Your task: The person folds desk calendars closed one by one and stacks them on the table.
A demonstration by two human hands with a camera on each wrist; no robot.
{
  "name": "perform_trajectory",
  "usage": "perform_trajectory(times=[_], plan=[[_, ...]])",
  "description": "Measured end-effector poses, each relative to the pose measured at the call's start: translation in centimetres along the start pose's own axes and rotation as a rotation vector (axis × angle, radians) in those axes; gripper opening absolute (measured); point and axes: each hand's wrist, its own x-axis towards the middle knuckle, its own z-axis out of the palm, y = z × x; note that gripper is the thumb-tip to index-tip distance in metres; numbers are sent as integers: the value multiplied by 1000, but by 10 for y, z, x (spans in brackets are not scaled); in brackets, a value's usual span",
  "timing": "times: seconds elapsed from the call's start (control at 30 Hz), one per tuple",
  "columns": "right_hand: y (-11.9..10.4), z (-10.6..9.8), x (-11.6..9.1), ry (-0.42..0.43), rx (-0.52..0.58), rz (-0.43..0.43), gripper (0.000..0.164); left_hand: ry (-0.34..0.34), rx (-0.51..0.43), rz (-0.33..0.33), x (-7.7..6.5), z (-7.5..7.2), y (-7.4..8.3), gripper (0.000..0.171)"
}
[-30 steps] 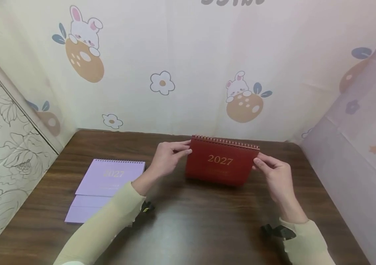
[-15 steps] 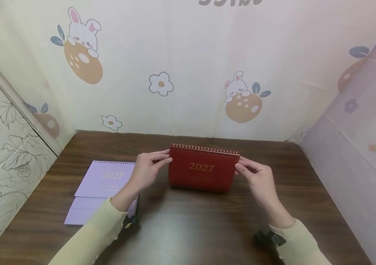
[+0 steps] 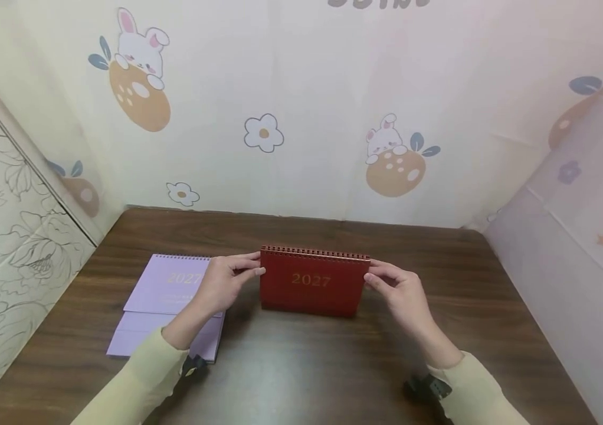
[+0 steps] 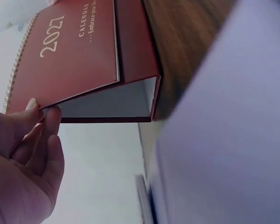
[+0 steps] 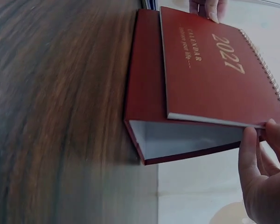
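A red desk calendar (image 3: 309, 295) with gold "2027" lettering and a wire spiral along its top stands like a tent on the table (image 3: 301, 372). My left hand (image 3: 222, 285) pinches its left edge near the top, thumb in front. At the opposite edge, my right hand (image 3: 399, 292) pinches the upper right corner area. Both wrist views show the hollow triangular side of the calendar's stand. A purple desk calendar (image 3: 144, 298), also marked 2027, lies flat on the left, partly hidden behind my left hand and forearm.
Behind the table hangs a pale curtain (image 3: 312, 183) printed with rabbits and flowers. A pale purple printed sheet (image 3: 588, 236) borders the right side, and a flower-patterned panel (image 3: 9, 236) the left.
Both hands have moved the red calendar left and toward me, closer to the purple calendar. The grip at both edges is kept. The purple calendar has stayed in place.
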Motion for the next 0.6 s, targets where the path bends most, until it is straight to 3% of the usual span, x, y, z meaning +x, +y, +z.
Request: perform_trajectory(times=[0.37, 0.6], plan=[[10, -5, 0, -51, -140, -120, 20, -82, 146, 81, -2, -6, 1, 11], [11, -10, -1, -69, -243, -139, 19, -152, 217, 110, -1, -7, 1, 14]])
